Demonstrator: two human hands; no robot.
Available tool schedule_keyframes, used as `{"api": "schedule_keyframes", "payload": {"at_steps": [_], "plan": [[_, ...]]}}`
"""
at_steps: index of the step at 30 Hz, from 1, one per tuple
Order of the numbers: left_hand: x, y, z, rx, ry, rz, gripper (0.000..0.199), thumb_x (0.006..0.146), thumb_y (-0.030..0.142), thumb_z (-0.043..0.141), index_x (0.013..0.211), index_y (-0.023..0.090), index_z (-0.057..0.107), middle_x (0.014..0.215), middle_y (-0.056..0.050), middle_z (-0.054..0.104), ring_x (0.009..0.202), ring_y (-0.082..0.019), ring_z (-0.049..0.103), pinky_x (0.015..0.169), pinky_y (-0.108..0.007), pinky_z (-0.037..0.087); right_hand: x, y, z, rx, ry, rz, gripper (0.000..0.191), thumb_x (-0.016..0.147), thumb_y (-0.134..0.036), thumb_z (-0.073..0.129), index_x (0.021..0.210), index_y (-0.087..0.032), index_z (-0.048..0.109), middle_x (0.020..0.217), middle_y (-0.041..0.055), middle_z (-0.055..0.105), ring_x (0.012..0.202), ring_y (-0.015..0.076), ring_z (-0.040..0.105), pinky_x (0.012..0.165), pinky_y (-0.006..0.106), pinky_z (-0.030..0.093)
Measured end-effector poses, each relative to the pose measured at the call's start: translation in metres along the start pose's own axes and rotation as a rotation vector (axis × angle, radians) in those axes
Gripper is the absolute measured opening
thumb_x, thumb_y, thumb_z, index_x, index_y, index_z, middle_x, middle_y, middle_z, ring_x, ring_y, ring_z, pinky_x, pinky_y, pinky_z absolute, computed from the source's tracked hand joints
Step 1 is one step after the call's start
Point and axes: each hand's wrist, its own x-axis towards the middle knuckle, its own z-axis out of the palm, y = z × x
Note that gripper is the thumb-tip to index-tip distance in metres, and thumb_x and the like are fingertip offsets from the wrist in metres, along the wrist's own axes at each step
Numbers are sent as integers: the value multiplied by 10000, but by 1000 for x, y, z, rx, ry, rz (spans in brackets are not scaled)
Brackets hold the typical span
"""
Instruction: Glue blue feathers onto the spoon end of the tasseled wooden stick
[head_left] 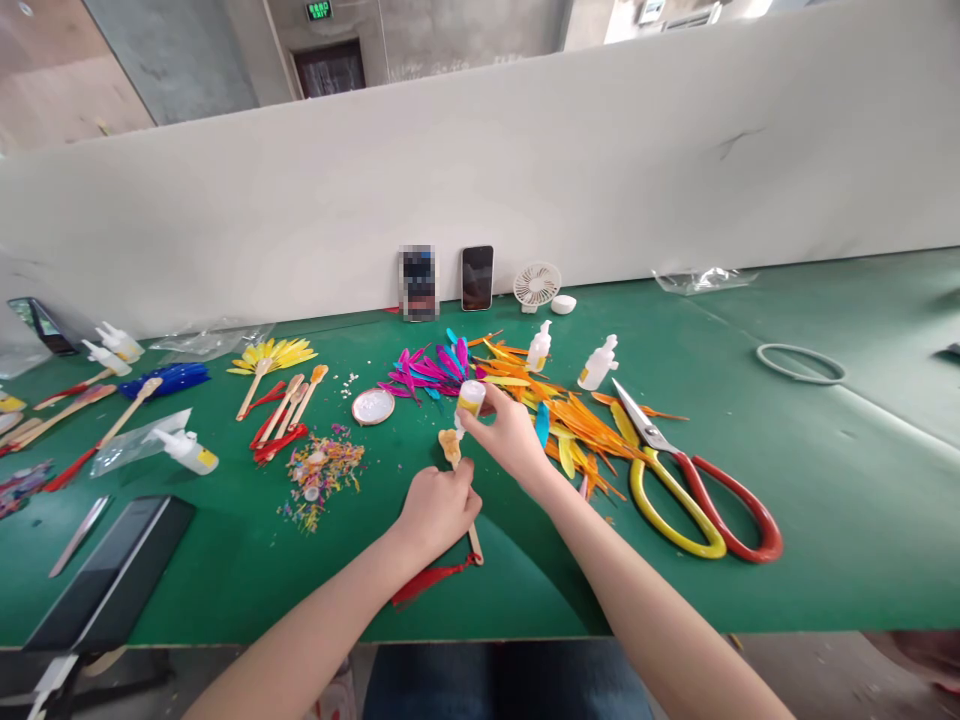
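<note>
- The left hand [436, 510] is clenching its fingers [459, 492] around a slim wooden stick with a carved rounded head and a red tassel [454, 462], pinning it low against the green felt bench [825, 480].
- The stick's long axis is running from the tassel end near the bench's front edge, behind the left fingers, up and slightly leftward to its rounded head, which is pointing away from the person.
- The right hand [510, 435] is grasping a small white squeeze bottle with a yellow label [471, 398], tilting it so its nozzle end is pointing down toward the stick's head; nozzle and wood look very close, but actual contact cannot be told.
- Just beyond the right fingers, a heap of orange, yellow, pink and blue feathers [555, 410] is spreading across the bench.
- Right of the right fingers, large scissors with red and yellow handles [675, 470] are lying blades away.
- Left of the left fingers, a round white dish [373, 406] and a scatter of coloured feather scraps [322, 475] are lying.
- Farther left, more wooden sticks with red tassels [281, 415] are resting.
</note>
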Motion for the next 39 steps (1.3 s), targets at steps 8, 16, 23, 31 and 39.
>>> {"api": "schedule_keyframes", "payload": {"at_steps": [8, 16, 23, 31, 39], "plan": [[0, 1, -1, 8, -8, -8, 258, 734, 131, 352, 929, 118, 521, 633, -56, 631, 638, -211, 617, 623, -298, 448, 2, 3, -1, 80, -35, -19, 103, 651, -281, 522, 707, -201, 486, 673, 23, 628, 659, 178, 605, 648, 299, 467], [0, 0, -1, 6, -2, -17, 247, 732, 141, 354, 911, 126, 523, 623, -58, 629, 633, -215, 616, 612, -300, 447, 0, 2, -1, 89, -122, -56, 112, 655, -284, 515, 716, -192, 496, 699, 30, 632, 673, 175, 603, 659, 293, 466], [0, 0, -1, -14, 1, -14, 238, 730, 138, 357, 903, 125, 521, 619, -61, 625, 640, -222, 617, 622, -311, 448, -1, 1, -3, 125, -171, -93, 99, 661, -266, 508, 727, -193, 498, 724, 25, 636, 677, 164, 597, 650, 275, 461], [0, 0, 0, -9, 9, -6, 232, 732, 131, 359, 899, 131, 520, 617, -47, 628, 625, -197, 617, 634, -295, 446, -1, 1, -4, 138, -196, -110, 102, 662, -251, 482, 738, -186, 499, 712, 22, 614, 685, 159, 577, 646, 267, 445], [-1, 0, 0, -7, 4, 3, 244, 727, 128, 358, 912, 122, 518, 663, -60, 647, 643, -199, 622, 648, -300, 448, -2, -2, -6, 107, -222, -122, 93, 646, -241, 474, 718, -185, 491, 682, 8, 594, 669, 155, 551, 634, 263, 424]]}}
